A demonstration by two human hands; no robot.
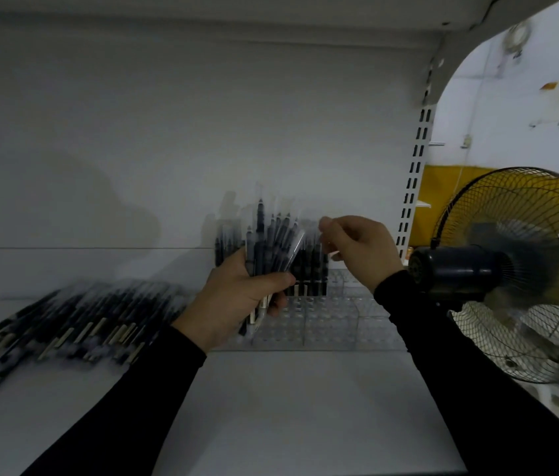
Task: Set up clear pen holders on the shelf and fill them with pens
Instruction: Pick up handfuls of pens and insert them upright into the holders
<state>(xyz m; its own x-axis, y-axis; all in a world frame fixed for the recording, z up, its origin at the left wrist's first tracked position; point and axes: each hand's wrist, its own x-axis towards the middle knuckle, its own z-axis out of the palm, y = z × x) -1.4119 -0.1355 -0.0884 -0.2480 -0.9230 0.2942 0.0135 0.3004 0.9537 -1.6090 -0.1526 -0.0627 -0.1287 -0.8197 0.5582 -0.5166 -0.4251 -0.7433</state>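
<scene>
Fingers of left hand are curled round a bundle of dark pens, held upright above clear pen holders on white shelf. Right hand: fingertips pinched together, blurred; contents can't be told. Loose pen pile lies left. Fan at right.

Left grip clenched, right grip pinching.

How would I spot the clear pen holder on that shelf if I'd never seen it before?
Start at the black fan motor on the right and look just left, onto the white shelf. The clear pen holder stands there, beyond the left hand, which grips a bundle of pens. Unlike the loose pen pile farther left, it is a see-through grid of holes, with pens upright at its back.
</scene>
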